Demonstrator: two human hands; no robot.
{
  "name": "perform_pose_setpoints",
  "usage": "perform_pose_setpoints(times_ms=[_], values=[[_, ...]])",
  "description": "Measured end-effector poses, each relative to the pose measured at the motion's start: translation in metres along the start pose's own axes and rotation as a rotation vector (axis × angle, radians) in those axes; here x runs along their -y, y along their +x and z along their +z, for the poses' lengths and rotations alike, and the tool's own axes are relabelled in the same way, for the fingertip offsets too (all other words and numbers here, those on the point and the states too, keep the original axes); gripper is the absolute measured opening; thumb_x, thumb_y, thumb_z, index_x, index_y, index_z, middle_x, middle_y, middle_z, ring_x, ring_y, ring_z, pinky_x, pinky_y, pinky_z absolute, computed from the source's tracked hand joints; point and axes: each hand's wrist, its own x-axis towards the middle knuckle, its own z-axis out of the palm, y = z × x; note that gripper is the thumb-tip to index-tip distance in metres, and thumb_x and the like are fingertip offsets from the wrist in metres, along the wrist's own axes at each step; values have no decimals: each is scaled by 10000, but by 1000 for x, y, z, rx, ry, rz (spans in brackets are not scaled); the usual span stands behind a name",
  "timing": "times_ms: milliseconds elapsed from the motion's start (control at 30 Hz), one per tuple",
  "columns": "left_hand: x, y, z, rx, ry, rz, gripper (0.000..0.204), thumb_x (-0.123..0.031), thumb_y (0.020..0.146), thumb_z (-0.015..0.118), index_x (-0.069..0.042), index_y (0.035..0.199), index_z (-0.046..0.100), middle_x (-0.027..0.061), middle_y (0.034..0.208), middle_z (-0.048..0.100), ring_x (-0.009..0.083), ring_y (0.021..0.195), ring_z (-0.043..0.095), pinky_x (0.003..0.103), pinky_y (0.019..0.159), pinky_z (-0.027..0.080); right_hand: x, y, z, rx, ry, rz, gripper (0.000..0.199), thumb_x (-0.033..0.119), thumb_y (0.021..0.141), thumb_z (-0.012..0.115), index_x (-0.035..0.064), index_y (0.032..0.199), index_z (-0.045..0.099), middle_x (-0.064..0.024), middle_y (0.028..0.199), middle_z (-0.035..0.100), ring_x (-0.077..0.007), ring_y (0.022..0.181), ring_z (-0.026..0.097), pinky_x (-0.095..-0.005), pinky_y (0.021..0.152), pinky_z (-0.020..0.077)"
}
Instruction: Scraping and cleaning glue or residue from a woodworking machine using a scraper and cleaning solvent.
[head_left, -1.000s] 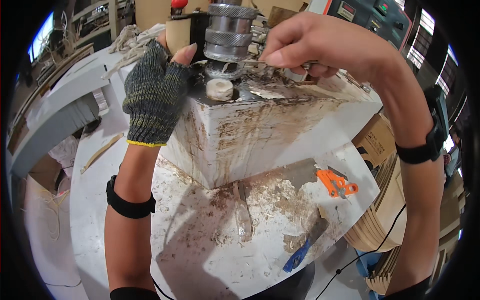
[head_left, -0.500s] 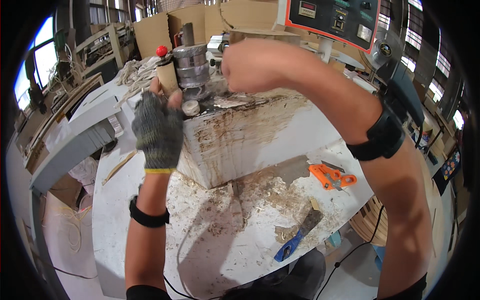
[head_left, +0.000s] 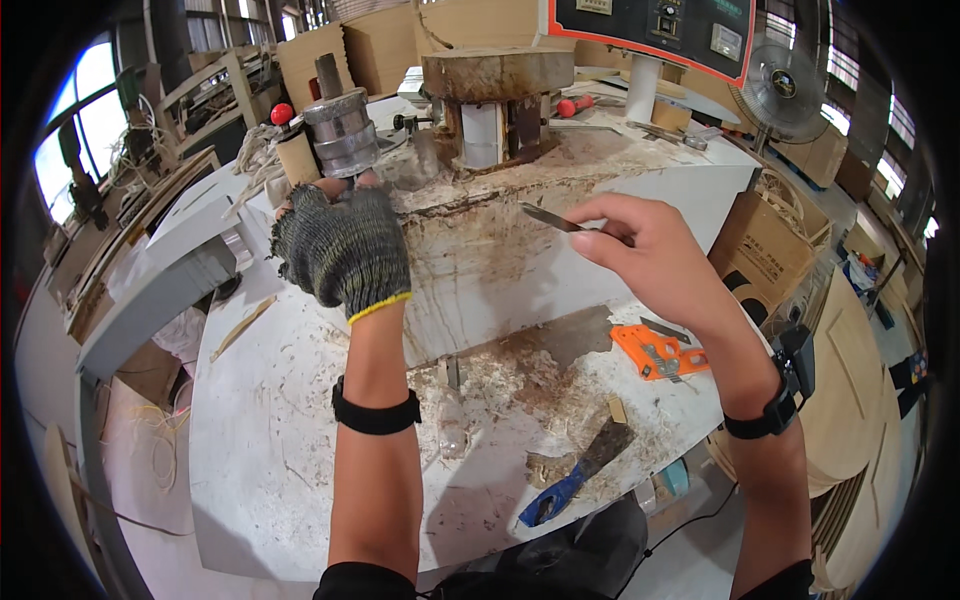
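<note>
My left hand (head_left: 340,245), in a grey knitted fingerless glove with a yellow hem, is at the near-left corner of the stained white machine bed (head_left: 470,265). Its bare fingertips curl at the foot of a ribbed metal cylinder (head_left: 343,135), beside a tan cylindrical handle (head_left: 297,160) topped by a red ball knob (head_left: 281,114). The back of the glove hides whatever they close on. My bare right hand (head_left: 650,245) pinches a thin dark metal blade (head_left: 550,217) between thumb and fingers, in front of the bed's side. The blade points left.
An orange cutter tool (head_left: 660,352) and a blue-handled scraper (head_left: 575,480) lie on the white surface among wood shavings. A rusty-topped block (head_left: 497,75) stands behind. A control panel (head_left: 660,40) hangs at the upper right, with a fan (head_left: 785,88) beyond it.
My right hand has moved down and to the right, turning so the blade now shows. My left hand has shifted slightly right, covering where a small white round piece lay. The view has shifted.
</note>
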Motion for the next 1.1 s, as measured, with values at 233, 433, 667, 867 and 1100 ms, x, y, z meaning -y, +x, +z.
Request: perform_pose_setpoints(times_ms=[233, 433, 667, 867, 1100], values=[[1, -6, 11, -43, -60, 15, 216, -243, 686, 784, -62, 782, 715, 158, 840, 660, 340, 840, 628, 472, 752, 476, -53, -24, -14, -59, 136, 76, 213, 155, 885, 657, 20, 1047, 676, 7, 649, 516, -67, 598, 421, -252, 545, 351], [2, -14, 25, -231, 75, 215, 165, -195, 738, 689, -39, 791, 710, 172, 896, 650, 353, 896, 581, 463, 814, 429, -74, -39, -24, -96, 187, 155, 218, 147, 882, 668, 17, 1056, 676, 28, 667, 508, -58, 626, 423, -240, 576, 355], [-15, -30, 29, -314, 33, 275, 212, -191, 762, 661, -29, 886, 602, 167, 1061, 532, 303, 1016, 483, 432, 947, 330, -70, -49, -23, -114, 252, 240, 215, 146, 884, 661, 14, 1053, 675, 31, 700, 521, -54, 679, 463, -228, 636, 379], [-4, -47, -1, -153, -186, 552, 273, -111, 667, 684, -75, 920, 591, 112, 1071, 549, 314, 1032, 492, 446, 920, 359, -75, -56, -29, -166, 274, 349, 257, 136, 875, 673, 9, 1097, 649, 41, 717, 519, -47, 683, 451, -221, 642, 380], [54, -104, -76, 491, -200, 1057, 158, -144, 849, 622, -43, 968, 603, 122, 995, 588, 307, 950, 567, 442, 859, 440, -105, -71, -60, -221, 203, 267, 330, 105, 852, 698, -1, 1150, 603, 31, 863, 508, -44, 704, 445, -199, 636, 394]])
